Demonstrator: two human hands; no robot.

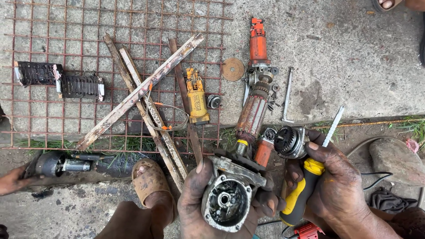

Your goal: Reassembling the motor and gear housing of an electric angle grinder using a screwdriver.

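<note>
Head view, left hand (199, 199) gripping round greasy metal housing (228, 199), right hand (332, 177) clutching yellow-handled screwdriver (305, 186)

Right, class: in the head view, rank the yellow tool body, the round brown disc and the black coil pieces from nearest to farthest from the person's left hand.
From the left hand:
1. Yellow tool body, just above it, on the wire mesh.
2. Round brown disc, higher still, at the mesh's right edge.
3. Black coil pieces, far off to the upper left.

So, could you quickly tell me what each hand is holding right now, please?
Left hand: closed on a metal gear housing.
Right hand: closed on a yellow-handled screwdriver and a fan part.
</note>
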